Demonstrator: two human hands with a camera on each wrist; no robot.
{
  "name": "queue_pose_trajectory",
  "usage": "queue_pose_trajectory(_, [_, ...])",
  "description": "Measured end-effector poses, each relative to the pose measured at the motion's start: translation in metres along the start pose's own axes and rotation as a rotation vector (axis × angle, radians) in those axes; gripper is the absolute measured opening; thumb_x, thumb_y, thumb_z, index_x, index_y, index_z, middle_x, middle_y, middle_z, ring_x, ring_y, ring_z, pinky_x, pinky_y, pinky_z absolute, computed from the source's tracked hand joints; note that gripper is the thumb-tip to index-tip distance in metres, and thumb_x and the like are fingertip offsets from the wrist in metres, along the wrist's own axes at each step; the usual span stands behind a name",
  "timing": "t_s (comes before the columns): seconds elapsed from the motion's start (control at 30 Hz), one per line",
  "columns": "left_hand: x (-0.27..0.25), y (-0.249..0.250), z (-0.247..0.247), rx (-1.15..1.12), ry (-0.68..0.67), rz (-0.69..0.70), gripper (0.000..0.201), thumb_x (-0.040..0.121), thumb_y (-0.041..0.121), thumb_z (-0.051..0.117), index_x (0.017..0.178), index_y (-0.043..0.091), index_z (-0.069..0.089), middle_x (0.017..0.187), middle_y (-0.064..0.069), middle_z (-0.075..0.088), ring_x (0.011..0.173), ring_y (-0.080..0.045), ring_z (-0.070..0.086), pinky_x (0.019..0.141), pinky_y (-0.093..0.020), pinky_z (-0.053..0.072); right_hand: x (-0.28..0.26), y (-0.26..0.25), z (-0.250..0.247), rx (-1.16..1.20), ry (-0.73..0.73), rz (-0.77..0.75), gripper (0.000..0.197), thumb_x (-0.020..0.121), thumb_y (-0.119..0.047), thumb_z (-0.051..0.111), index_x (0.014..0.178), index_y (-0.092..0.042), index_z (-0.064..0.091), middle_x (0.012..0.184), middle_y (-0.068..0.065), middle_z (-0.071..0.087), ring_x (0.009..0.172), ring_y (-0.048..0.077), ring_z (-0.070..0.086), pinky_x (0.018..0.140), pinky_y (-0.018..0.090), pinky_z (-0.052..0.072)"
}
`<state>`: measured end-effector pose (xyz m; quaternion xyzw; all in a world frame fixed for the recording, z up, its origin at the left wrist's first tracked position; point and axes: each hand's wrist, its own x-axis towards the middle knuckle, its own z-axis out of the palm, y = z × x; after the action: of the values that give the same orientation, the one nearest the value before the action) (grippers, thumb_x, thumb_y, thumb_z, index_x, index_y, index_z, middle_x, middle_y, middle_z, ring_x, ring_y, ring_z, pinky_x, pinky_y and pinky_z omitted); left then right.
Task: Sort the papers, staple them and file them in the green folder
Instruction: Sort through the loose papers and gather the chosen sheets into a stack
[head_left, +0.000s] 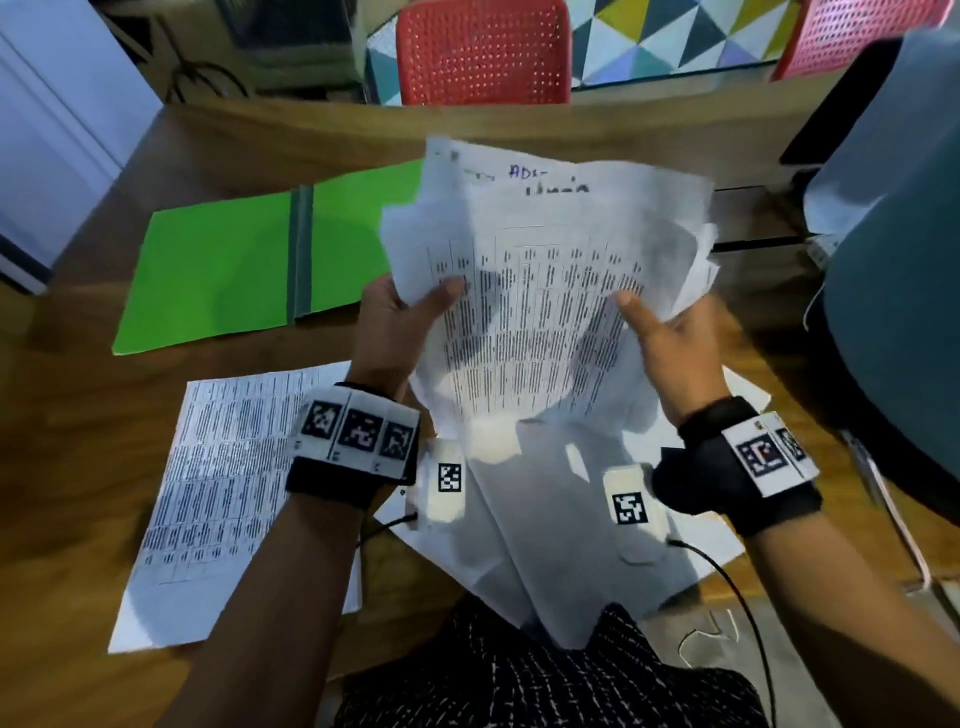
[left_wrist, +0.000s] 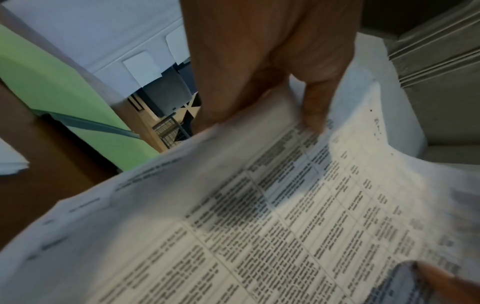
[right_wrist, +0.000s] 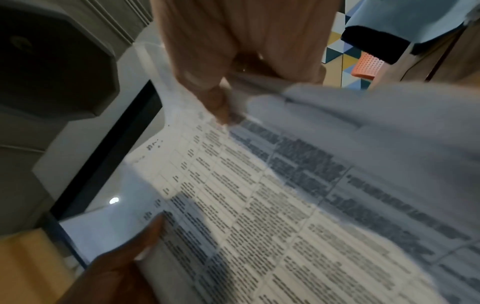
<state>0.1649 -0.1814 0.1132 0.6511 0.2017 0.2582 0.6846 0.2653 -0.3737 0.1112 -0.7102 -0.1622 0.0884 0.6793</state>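
Papers (head_left: 540, 291), a loose sheaf printed with tables, are held up above the desk (head_left: 78, 415) between both hands in the head view; the left hand (head_left: 400, 322) pinches their left edge with its thumb on top, the right hand (head_left: 675, 343) pinches the right edge. Behind them the green folder (head_left: 218, 270) lies open on the desk, and another printed sheet (head_left: 218, 493) lies flat near the left forearm.

From the left wrist, the left grip's thumb (left_wrist: 314, 111) presses onto the top page (left_wrist: 285, 216).

From the right wrist, the right grip's thumb (right_wrist: 210, 96) clamps the fanned sheets (right_wrist: 285, 205)
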Motion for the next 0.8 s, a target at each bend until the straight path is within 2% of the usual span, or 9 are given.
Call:
queue_pose_trajectory(0.07, [0.001,0.008,0.003,-0.041,0.044,0.086,0.015,0.065,0.017,0.070,0.078,0.025,0.072,0.062,0.018,0.074,0.064,-0.004,0.070,0.068,-0.029,0.060,0.001,-0.010,0.002,0.058,0.086,-0.080,0.050,0.087,-0.004,0.057,0.131,-0.002,0.033,0.124,0.008,0.052,0.110,0.015,0.055,0.096,0.023,0.049])
queue_pose_trajectory(0.17, [0.001,0.024,-0.002,-0.132,0.023,0.188,0.013,0.065,0.013,0.076,0.069,0.025,0.074,0.064,0.013,0.075,0.062,-0.003,0.070,0.060,-0.024,0.058,0.001,-0.023,0.001,0.142,0.174,-0.299,0.052,0.084,0.002,0.059,0.118,-0.012,0.022,0.119,0.003,0.040,0.108,0.002,0.050,0.092,0.017,0.047])
queue_pose_trajectory(0.23, [-0.004,0.028,-0.008,-0.147,-0.038,0.200,0.027,0.052,0.029,0.086,0.076,0.023,0.073,0.069,0.014,0.076,0.067,-0.002,0.071,0.063,-0.022,0.058,-0.002,-0.019,0.000,0.080,0.201,-0.426,0.063,0.080,0.006,0.062,0.124,-0.002,0.017,0.121,-0.003,0.033,0.112,-0.016,0.042,0.096,0.006,0.037])
queue_pose_trajectory(0.3, [-0.010,0.026,-0.011,-0.109,-0.097,0.184,0.045,0.046,0.044,0.082,0.083,0.023,0.070,0.073,0.018,0.076,0.072,0.002,0.070,0.066,-0.016,0.056,-0.007,-0.012,0.002,-0.068,0.215,-0.493,0.077,0.077,0.008,0.064,0.133,0.007,0.011,0.127,-0.009,0.023,0.116,-0.031,0.026,0.103,-0.002,0.021])
queue_pose_trajectory(0.37, [-0.016,0.021,-0.011,-0.085,-0.114,0.178,0.041,0.047,0.047,0.080,0.080,0.024,0.074,0.077,0.020,0.076,0.077,0.004,0.070,0.069,-0.013,0.055,-0.011,-0.007,0.006,-0.202,0.185,-0.540,0.079,0.078,-0.006,0.067,0.136,-0.011,0.015,0.131,-0.013,0.019,0.122,-0.028,0.019,0.107,0.000,0.016])
queue_pose_trajectory(0.47, [-0.016,0.023,-0.009,-0.087,-0.052,0.195,0.035,0.051,0.045,0.077,0.077,0.022,0.074,0.073,0.018,0.076,0.072,0.002,0.070,0.067,-0.015,0.055,-0.009,-0.013,0.013,-0.325,0.164,-0.644,0.066,0.078,-0.020,0.061,0.130,-0.029,0.021,0.123,-0.015,0.021,0.119,-0.019,0.023,0.102,0.003,0.024])
queue_pose_trajectory(0.6, [-0.011,0.033,-0.010,-0.084,-0.013,0.235,0.010,0.074,0.009,0.073,0.072,0.018,0.069,0.064,0.012,0.074,0.063,-0.003,0.068,0.059,-0.019,0.054,-0.003,-0.023,0.017,-0.459,0.240,-0.715,0.061,0.075,-0.003,0.061,0.127,-0.021,0.037,0.119,-0.007,0.022,0.116,-0.022,0.017,0.097,-0.003,0.022])
queue_pose_trajectory(0.73, [-0.006,0.039,-0.015,-0.116,0.034,0.272,0.024,0.085,0.001,0.058,0.070,0.018,0.066,0.062,0.013,0.072,0.061,-0.001,0.067,0.057,-0.017,0.053,-0.004,-0.026,0.015,-0.572,0.202,-0.666,0.038,0.076,-0.002,0.058,0.114,-0.005,0.062,0.118,0.020,0.039,0.117,0.012,0.032,0.090,-0.009,0.025])
queue_pose_trajectory(0.8, [-0.004,0.041,-0.015,-0.126,0.054,0.289,0.027,0.091,-0.001,0.049,0.071,0.015,0.061,0.060,0.013,0.070,0.059,0.000,0.064,0.056,-0.016,0.052,-0.004,-0.022,0.015,-0.551,0.185,-0.642,0.036,0.077,-0.002,0.057,0.113,-0.002,0.061,0.114,0.021,0.040,0.113,0.017,0.039,0.091,-0.006,0.028])
